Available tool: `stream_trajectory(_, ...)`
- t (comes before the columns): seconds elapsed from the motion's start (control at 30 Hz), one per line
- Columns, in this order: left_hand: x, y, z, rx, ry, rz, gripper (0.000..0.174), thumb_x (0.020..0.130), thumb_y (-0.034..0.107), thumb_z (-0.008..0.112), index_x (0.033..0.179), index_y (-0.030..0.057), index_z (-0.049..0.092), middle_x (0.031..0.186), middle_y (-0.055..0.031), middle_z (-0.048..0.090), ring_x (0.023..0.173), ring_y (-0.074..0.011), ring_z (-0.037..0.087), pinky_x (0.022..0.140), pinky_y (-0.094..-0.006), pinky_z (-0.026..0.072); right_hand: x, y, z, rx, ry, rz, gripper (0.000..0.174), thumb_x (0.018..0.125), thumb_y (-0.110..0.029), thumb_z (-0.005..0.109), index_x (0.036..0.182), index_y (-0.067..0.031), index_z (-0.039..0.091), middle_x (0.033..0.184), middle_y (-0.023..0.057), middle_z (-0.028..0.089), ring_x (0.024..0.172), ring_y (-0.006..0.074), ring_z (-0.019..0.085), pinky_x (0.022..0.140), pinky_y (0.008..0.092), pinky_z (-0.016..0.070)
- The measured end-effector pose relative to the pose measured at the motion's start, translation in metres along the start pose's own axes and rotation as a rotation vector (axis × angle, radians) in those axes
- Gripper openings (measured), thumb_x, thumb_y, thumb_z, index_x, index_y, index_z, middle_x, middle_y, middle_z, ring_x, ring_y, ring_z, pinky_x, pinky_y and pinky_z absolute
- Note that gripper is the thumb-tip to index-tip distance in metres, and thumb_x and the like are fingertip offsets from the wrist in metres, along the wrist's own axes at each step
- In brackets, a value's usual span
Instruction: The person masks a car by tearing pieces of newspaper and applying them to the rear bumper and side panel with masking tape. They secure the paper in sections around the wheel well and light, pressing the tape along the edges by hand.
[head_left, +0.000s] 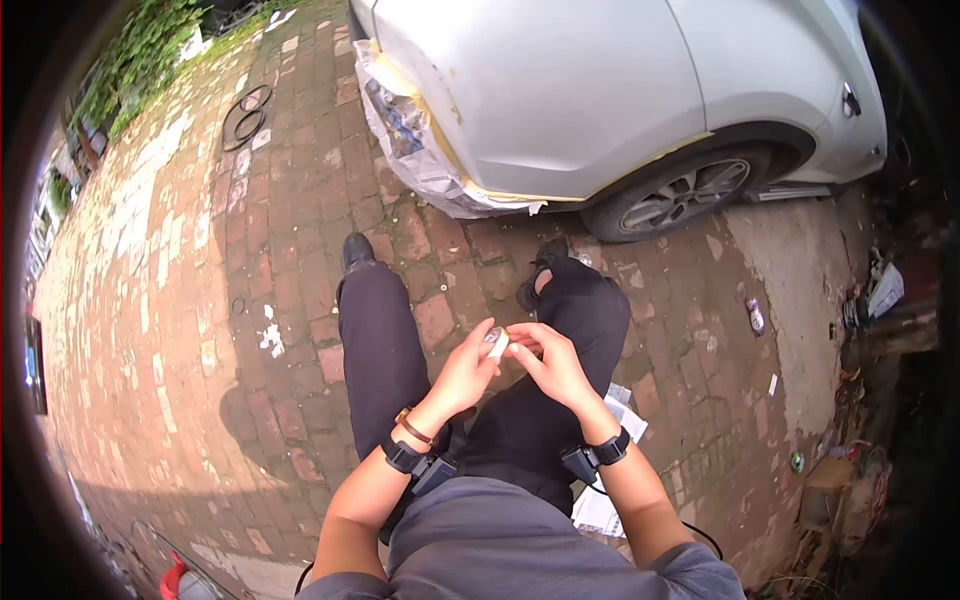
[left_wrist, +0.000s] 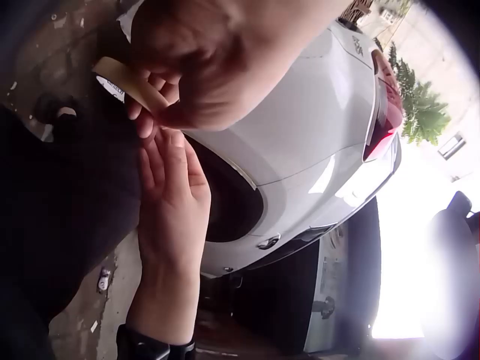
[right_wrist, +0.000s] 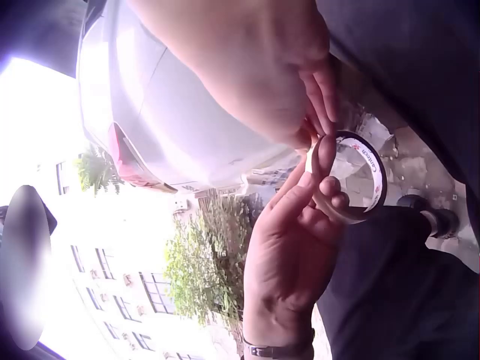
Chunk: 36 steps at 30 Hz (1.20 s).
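Note:
A roll of masking tape (right_wrist: 373, 166) is held between both hands above the lap. My left hand (head_left: 465, 373) grips the ring, with fingers and thumb curled round its band in the right wrist view. At the near side of the roll, my right hand (head_left: 553, 368) pinches at the pale tape with thumb and fingertips. The two hands' fingertips meet there, partly hiding the tape's end. In the left wrist view the ring (left_wrist: 120, 81) stands out past the left fingers, and the right hand (left_wrist: 174, 206) reaches up from below.
A silver car (head_left: 560, 90) stands ahead, its lower corner covered with taped-on plastic and paper sheeting (head_left: 405, 135). Its wheel (head_left: 685, 195) is at the right. Newspaper (head_left: 600, 510) lies beside the right thigh on the brick paving (head_left: 280, 250). Black loops (head_left: 246, 117) lie farther off.

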<state>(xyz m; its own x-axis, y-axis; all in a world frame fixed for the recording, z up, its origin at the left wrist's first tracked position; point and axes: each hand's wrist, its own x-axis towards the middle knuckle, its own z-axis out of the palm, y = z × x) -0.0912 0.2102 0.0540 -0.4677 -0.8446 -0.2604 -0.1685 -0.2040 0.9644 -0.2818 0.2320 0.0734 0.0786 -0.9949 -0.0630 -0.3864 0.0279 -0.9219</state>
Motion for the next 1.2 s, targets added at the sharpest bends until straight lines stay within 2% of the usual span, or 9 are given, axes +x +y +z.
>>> stream_trajectory(0.07, -0.006, 0.017, 0.022, -0.001, -0.103, -0.028, 0.06, 0.096, 0.0, 0.052, 0.152, 0.0006, 0.029, 0.111, -0.0121, 0.07, 0.081, -0.0143, 0.063, 0.08, -0.0292, 0.0525, -0.034, -0.003, -0.008, 0.055, 0.183, 0.015, 0.017, 0.088, -0.004, 0.071, 0.103, 0.0021, 0.067, 0.099, 0.012, 0.066, 0.088, 0.0204, 0.072, 0.078, 0.0302, 0.0569)
stream_trajectory(0.23, -0.009, 0.042, 0.053, 0.119, -0.351, 0.0, 0.061, 0.097, -0.003, 0.054, 0.153, 0.002, 0.031, 0.11, -0.0066, 0.069, 0.082, -0.0094, 0.061, 0.078, -0.0247, 0.0504, -0.091, 0.004, -0.016, 0.275, 0.489, 0.128, 0.014, 0.088, -0.005, 0.071, 0.099, 0.0011, 0.067, 0.094, 0.0103, 0.065, 0.083, 0.018, 0.071, 0.075, 0.0298, 0.0562)
stream_trajectory(0.33, -0.01, 0.046, 0.063, 0.198, -0.474, -0.005, 0.06, 0.096, -0.004, 0.055, 0.152, 0.0031, 0.035, 0.111, -0.0072, 0.069, 0.083, -0.0093, 0.061, 0.081, -0.025, 0.0506, -0.116, -0.005, -0.02, 0.234, 0.52, 0.129, 0.01, 0.087, -0.006, 0.071, 0.091, -0.0001, 0.064, 0.088, 0.0076, 0.064, 0.074, 0.0155, 0.067, 0.069, 0.0298, 0.0536)
stream_trajectory(0.5, -0.012, 0.061, 0.076, 0.354, -0.649, -0.015, 0.061, 0.094, -0.006, 0.056, 0.151, 0.005, 0.037, 0.111, -0.0081, 0.069, 0.088, -0.0098, 0.063, 0.085, -0.0259, 0.0512, -0.144, -0.005, -0.01, 0.276, 0.669, 0.214, 0.016, 0.087, -0.005, 0.07, 0.1, -0.0009, 0.061, 0.086, 0.007, 0.065, 0.075, 0.0155, 0.067, 0.069, 0.0296, 0.0539)
stream_trajectory(0.67, -0.012, 0.069, 0.083, 0.471, -0.814, 0.082, 0.06, 0.095, -0.005, 0.055, 0.151, 0.0058, 0.037, 0.112, -0.0103, 0.071, 0.087, -0.0106, 0.064, 0.084, -0.0262, 0.0528, -0.17, -0.017, 0.001, 0.201, 0.81, 0.246, 0.009, 0.087, -0.005, 0.069, 0.094, -0.0025, 0.064, 0.084, 0.0071, 0.065, 0.076, 0.0179, 0.067, 0.07, 0.0303, 0.0532)
stream_trajectory(0.8, -0.013, 0.073, 0.101, 0.477, -0.865, 0.114, 0.058, 0.096, -0.004, 0.054, 0.152, 0.005, 0.038, 0.11, -0.0086, 0.071, 0.084, -0.01, 0.062, 0.081, -0.0255, 0.0531, -0.183, -0.015, -0.004, -0.033, 0.885, 0.166, 0.01, 0.082, -0.007, 0.072, 0.086, -0.0031, 0.065, 0.08, 0.0059, 0.062, 0.073, 0.0212, 0.063, 0.066, 0.0325, 0.0511)
stream_trajectory(1.03, -0.011, 0.074, 0.158, 0.477, -0.923, -0.021, 0.06, 0.096, -0.004, 0.054, 0.153, 0.0052, 0.036, 0.102, -0.0056, 0.071, 0.079, -0.0077, 0.059, 0.075, -0.023, 0.0509, -0.216, 0.011, -0.034, 0.126, 0.997, 0.191, 0.013, 0.078, -0.008, 0.074, 0.079, -0.0043, 0.062, 0.075, 0.0046, 0.06, 0.069, 0.0188, 0.06, 0.061, 0.0315, 0.0481)
stream_trajectory(1.1, -0.002, 0.076, 0.177, 0.625, -0.956, 0.08, 0.063, 0.095, -0.002, 0.057, 0.153, 0.006, 0.033, 0.092, -0.0095, 0.073, 0.079, -0.0189, 0.068, 0.077, -0.0281, 0.0526, -0.225, 0.029, -0.046, 0.118, 0.998, 0.181, 0.012, 0.079, -0.008, 0.073, 0.079, -0.0048, 0.062, 0.074, 0.0037, 0.06, 0.067, 0.0186, 0.06, 0.061, 0.0306, 0.048)
stream_trajectory(1.2, 0.027, 0.081, 0.196, 0.73, -0.823, 0.226, 0.059, 0.095, -0.004, 0.053, 0.15, 0.0041, 0.037, 0.096, -0.0123, 0.072, 0.083, -0.0261, 0.07, 0.079, -0.0309, 0.0531, -0.24, 0.066, -0.075, 0.169, 1.378, 0.326, 0.009, 0.082, 0.001, 0.071, 0.088, -0.004, 0.067, 0.076, 0.0037, 0.064, 0.064, 0.0127, 0.059, 0.06, 0.0271, 0.0471)
